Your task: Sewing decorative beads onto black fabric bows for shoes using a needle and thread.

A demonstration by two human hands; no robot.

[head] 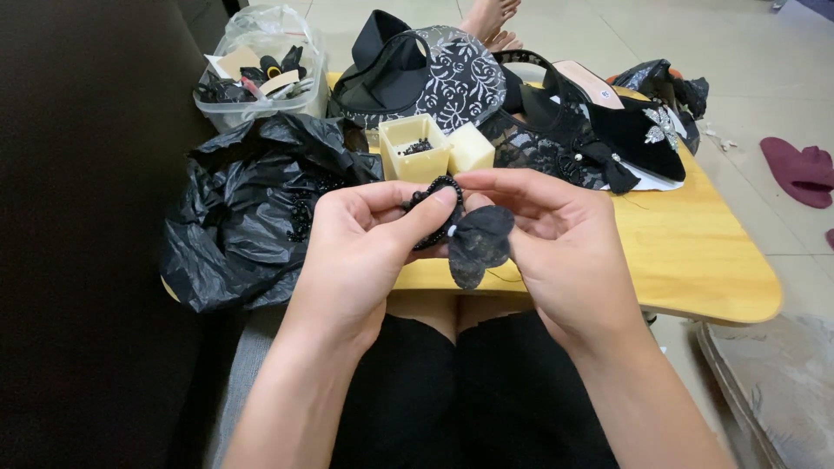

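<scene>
A wooden tabletop (695, 260) is seen across the lap, its near edge just behind the hands. The left end is covered by a crumpled black bag (243, 217), which spills over the left edge, with black beads showing in its folds. At the far edge a patterned black-and-white shoe (452, 78) is laid, and beside it, toward the far right corner, a black shoe (625, 130) with a silver ornament rests on black lace (539, 152). At the far left corner a clear tub (261, 74) of dark odds and ends is set. Just behind the hands, a small cream box (415, 148) holding black beads is placed, its lid (471, 146) touching it on the right.

Over the near edge, the left hand (365, 252) is closed on a beaded ring (434, 204), which is pinched between thumb and fingertips. The right hand (565, 243) is curled in from the other side, fingertips meeting the same ring at its top; the grip is shut on it too. A black fabric flower (478, 243) is hung below the ring, between the two hands, its petals lying against the right palm. A thin thread is trailed from it toward the tabletop. On the floor at far right, a maroon slipper (799, 169) is left.
</scene>
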